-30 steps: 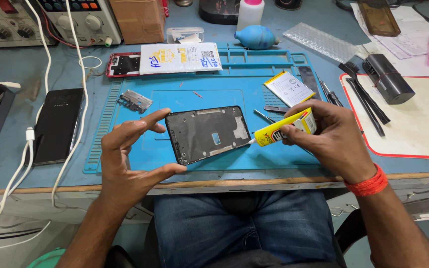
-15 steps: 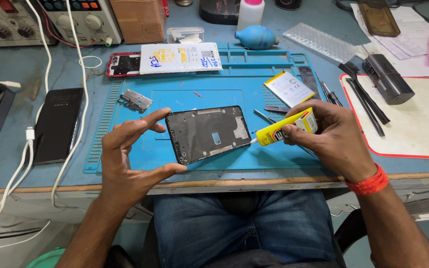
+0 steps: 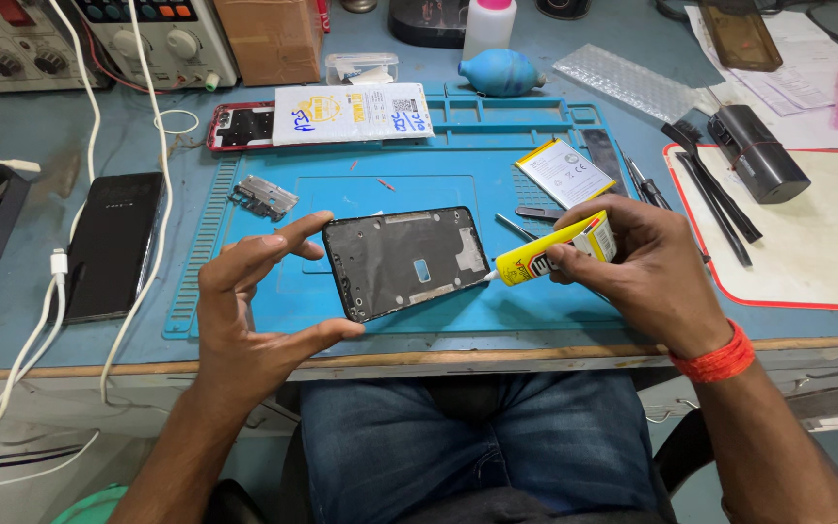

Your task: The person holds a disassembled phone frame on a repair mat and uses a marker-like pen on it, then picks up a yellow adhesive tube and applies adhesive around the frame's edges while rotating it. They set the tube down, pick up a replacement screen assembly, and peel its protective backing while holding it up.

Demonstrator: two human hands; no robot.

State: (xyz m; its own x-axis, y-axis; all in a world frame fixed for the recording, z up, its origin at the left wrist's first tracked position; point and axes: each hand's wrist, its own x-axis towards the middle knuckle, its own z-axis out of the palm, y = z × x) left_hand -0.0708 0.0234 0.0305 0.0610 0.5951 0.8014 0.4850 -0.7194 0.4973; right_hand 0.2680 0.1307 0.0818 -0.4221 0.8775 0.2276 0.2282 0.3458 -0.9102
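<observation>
Nearest the bench's front edge, the left hand [image 3: 244, 320] rises from a bent forearm, palm turned inward. Its fingers are spread in a wide C: the thumb presses the near left corner of a black rectangular phone frame [image 3: 407, 260], the forefinger reaches over the far left corner, and the rest curl loosely behind. The frame is tilted, held just over the front middle of a blue silicone work mat [image 3: 341, 199].

The right hand [image 3: 647, 267] comes in from the right, a red thread band [image 3: 720, 357] on its wrist. Its fingers are closed tightly round a yellow glue tube [image 3: 550, 254], whose thin white nozzle touches the frame's right edge.

Farther back on the mat lie a white flat battery [image 3: 564, 172] toward the right and a small silver metal bracket [image 3: 264, 196] toward the left. A black phone [image 3: 113, 243] rests off the mat's left edge. At the mat's far edge sits a white printed pouch [image 3: 351, 114] over a red phone shell [image 3: 242, 126], with a blue rubber dust blower [image 3: 499, 71] behind.
</observation>
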